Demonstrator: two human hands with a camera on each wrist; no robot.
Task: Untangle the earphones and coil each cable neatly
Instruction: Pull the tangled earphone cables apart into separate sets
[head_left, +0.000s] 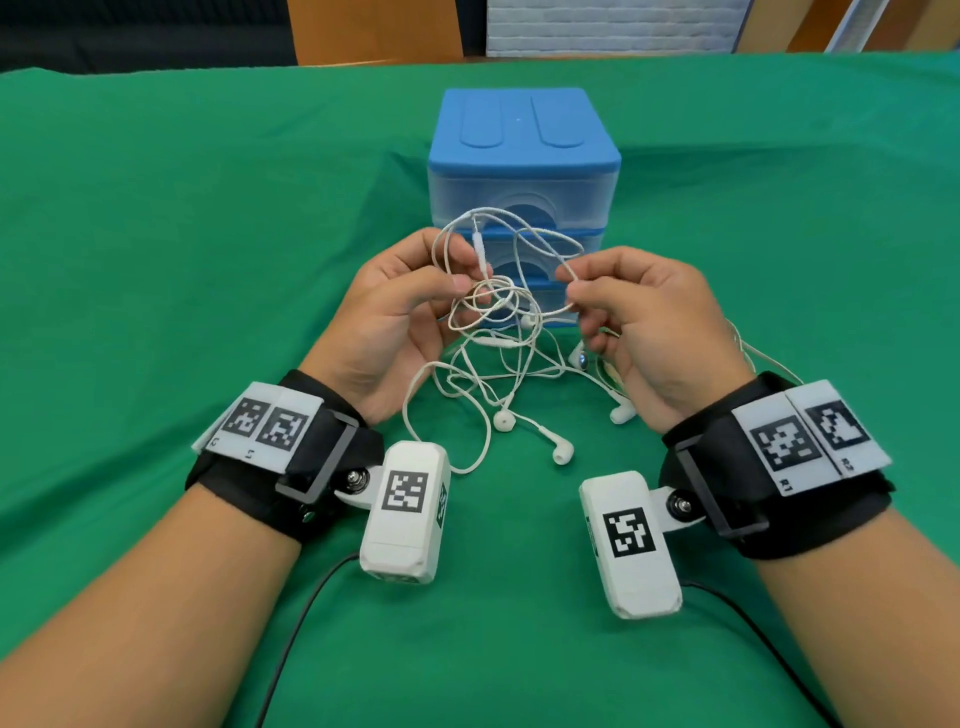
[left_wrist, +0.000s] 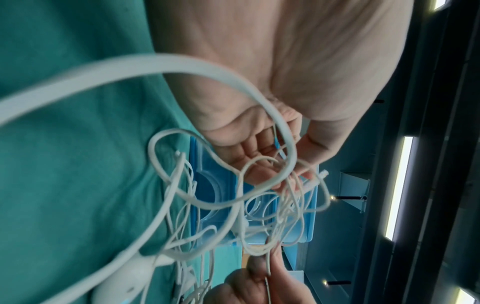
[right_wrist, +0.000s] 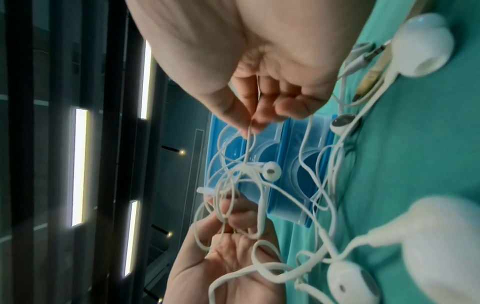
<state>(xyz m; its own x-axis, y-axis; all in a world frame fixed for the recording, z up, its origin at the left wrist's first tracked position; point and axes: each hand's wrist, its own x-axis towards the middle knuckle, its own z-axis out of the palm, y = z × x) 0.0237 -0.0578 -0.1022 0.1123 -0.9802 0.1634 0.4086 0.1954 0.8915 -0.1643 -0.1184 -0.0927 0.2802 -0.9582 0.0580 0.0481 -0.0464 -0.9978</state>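
Several white earphone cables form one tangle (head_left: 496, 297) (left_wrist: 262, 207) held above the green cloth, in front of the drawer unit. My left hand (head_left: 465, 270) (left_wrist: 262, 164) pinches the knotted middle between thumb and fingers, with loops rising above it. A short way to the right, my right hand (head_left: 570, 285) (right_wrist: 249, 127) pinches a single strand leading out of the knot. Loose cable hangs down to the cloth, where earbuds (head_left: 503, 418) (head_left: 562, 452) (head_left: 621, 413) lie. One earbud (right_wrist: 270, 170) dangles in the tangle.
A blue and clear plastic drawer unit (head_left: 519, 135) stands right behind the hands. Green cloth (head_left: 208, 234) covers the table on all sides. A metal jack plug (right_wrist: 369, 55) lies by my right wrist. Black camera leads trail from both wrists toward the near edge.
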